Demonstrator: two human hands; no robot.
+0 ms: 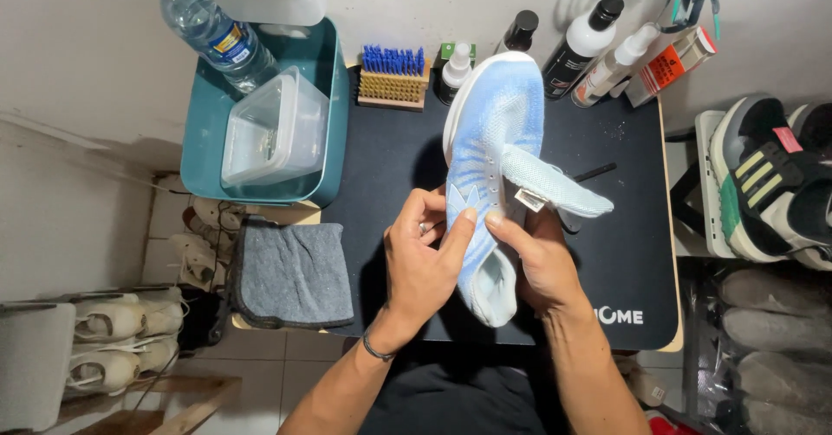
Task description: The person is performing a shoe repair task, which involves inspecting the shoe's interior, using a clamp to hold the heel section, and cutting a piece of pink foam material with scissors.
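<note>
Holding a light blue shoe [494, 132] above the black surface [624, 253] at the frame's center, the left hand [422, 266] and right hand [542, 262] have their fingers clamped on its sides. The tongue is pulled out and no laces show; it looks unwetted, so the brush [392, 78] and 4 bottles [582, 47] along the top edge seem unused.

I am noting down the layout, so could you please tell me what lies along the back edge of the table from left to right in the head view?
Water bottle → teal tub → blue-bristled brush → small white-capped spray bottle → black-capped bottle → black-and-white bottle → white spray bottle → orange-and-white tube.
</note>
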